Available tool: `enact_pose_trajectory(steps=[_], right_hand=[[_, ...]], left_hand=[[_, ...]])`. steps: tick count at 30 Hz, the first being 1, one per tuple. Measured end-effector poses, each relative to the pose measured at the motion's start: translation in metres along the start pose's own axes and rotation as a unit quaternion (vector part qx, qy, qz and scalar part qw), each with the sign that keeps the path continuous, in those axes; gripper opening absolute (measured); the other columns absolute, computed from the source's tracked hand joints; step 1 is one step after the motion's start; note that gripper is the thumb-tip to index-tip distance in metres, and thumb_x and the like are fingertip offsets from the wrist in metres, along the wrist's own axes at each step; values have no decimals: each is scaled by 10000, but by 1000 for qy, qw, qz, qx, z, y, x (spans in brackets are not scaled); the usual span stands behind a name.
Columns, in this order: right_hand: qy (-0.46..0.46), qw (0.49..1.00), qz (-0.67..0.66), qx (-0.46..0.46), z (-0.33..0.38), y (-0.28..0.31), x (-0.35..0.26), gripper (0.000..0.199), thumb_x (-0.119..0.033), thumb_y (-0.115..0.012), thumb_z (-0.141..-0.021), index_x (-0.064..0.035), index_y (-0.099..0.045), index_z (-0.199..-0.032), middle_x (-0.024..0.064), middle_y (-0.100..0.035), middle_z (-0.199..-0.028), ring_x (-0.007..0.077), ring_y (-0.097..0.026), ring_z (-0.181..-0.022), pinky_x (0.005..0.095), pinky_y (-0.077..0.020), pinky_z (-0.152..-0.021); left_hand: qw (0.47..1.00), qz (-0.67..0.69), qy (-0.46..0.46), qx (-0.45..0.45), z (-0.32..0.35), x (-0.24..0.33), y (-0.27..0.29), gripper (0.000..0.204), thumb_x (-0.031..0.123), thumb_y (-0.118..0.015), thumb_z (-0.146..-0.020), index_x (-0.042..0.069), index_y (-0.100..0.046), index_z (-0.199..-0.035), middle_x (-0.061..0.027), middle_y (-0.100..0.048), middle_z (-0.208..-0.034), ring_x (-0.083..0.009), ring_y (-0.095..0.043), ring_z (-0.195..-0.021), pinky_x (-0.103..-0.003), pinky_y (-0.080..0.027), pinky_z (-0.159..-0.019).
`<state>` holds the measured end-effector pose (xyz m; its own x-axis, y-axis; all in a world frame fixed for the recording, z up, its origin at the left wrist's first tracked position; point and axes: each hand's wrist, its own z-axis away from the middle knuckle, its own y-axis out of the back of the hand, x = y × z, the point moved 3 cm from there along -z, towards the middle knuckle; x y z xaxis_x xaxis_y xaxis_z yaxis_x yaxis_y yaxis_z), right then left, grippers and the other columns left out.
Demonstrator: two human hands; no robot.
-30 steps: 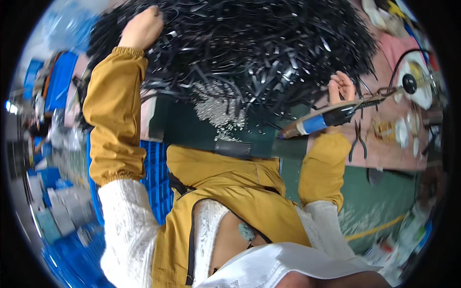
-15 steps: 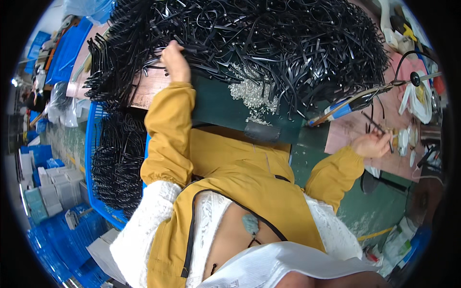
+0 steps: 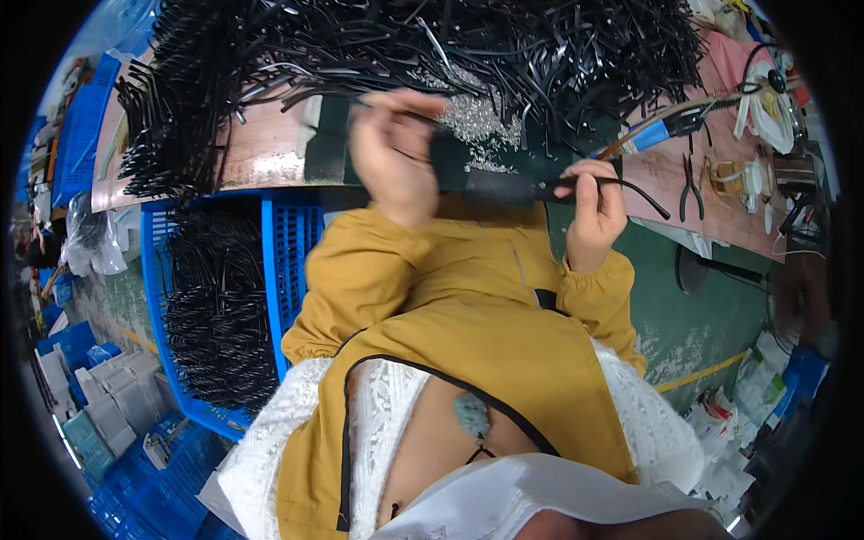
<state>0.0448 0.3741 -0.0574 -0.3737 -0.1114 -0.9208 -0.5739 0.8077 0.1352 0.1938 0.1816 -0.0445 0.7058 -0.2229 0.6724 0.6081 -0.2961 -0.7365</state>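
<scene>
My right hand pinches a black eyeglass temple between thumb and fingers at the near edge of the bench. Its curved tip points out to the right. Blurred by motion, my left hand is over the bench to the left, its fingers closed around another thin dark temple. Beyond both hands lies a big tangled pile of black temples. A heap of tiny silvery metal parts sits on the dark green mat in front of that pile.
A blue-handled tool on a stand reaches in from the right. Pliers and a small glass jar lie near it. Below the bench at left is a blue crate packed with temples. Blue bins are stacked on the floor.
My left hand has come back from the pile toward me and to the right, now with a temple. My right hand has moved left from the pliers side to the mat's edge.
</scene>
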Motion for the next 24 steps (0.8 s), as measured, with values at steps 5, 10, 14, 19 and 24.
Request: enact_pose_trajectory(steps=[5, 10, 14, 19, 24], right_hand=[[-73, 990, 27, -120, 7, -22, 19, 58, 8, -640, -989, 36, -652, -1038, 74, -653, -989, 131, -657, -840, 257, -570, -727], [-127, 983, -34, -128, 7, -42, 39, 126, 11, -699, -959, 35, -643, -1069, 82, -700, -971, 112, -653, -733, 241, -555, -703], [-168, 971, -145, -84, 3, -47, 37, 133, 10, -717, -947, 33, -656, -1063, 63, -692, -934, 89, -639, -717, 225, -537, -661], [-136, 985, -54, -94, 3, -52, 37, 93, 20, -717, -937, 40, -661, -1008, 50, -687, -905, 80, -635, -711, 222, -537, -632], [-14, 990, 69, -120, 3, -52, 28, 65, 52, -703, -884, 57, -667, -938, 95, -699, -984, 156, -699, -727, 268, -577, -612]], left_hand=[[936, -266, -99, -207, 78, -45, 11, 217, -19, -408, -1034, 11, -388, -1248, -176, -550, -1177, -272, -628, -1096, -452, -484, -1067], [948, -230, -26, -218, 98, -44, 55, 530, -80, -666, -934, 60, -353, -1338, -180, -566, -1283, -358, -526, -1376, -418, -489, -1104], [950, -239, -34, -198, 104, -54, 61, 600, -7, -839, -824, 25, -446, -1277, -204, -587, -1289, -316, -593, -1305, -378, -559, -1016], [937, -293, -80, -174, 106, -65, 61, 545, 69, -930, -724, 13, -581, -1139, -203, -665, -1168, -312, -720, -1085, -393, -629, -879], [923, -312, -86, -207, 103, -55, 49, 594, -17, -880, -755, 14, -516, -1224, -190, -648, -1173, -303, -669, -1205, -369, -595, -949]])
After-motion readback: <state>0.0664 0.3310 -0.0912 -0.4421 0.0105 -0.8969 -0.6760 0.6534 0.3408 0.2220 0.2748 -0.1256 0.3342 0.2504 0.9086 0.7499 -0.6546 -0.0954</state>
